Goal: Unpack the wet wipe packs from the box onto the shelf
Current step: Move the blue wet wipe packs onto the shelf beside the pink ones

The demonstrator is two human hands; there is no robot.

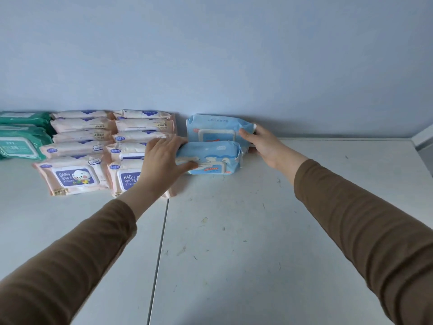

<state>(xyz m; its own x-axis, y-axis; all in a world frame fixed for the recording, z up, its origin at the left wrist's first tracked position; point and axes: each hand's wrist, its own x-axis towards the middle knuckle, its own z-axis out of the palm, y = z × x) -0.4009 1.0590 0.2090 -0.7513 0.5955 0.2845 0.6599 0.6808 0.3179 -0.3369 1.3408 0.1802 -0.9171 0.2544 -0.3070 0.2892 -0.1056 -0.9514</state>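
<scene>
Here, two blue wet wipe packs sit on the white shelf (pixel 257 231) against the pale blue wall (pixel 210 55). The front blue pack (pixel 210 158) lies just before the rear blue pack (pixel 218 130), touching it. The left hand (pixel 164 160) grips the front pack's left end, thumb curled over its lid. The right hand (pixel 262 143) grips the rear pack's right end. To the left stand two rows of pink baby wipes packs (pixel 77 177), then green packs (pixel 21 141) beyond.
</scene>
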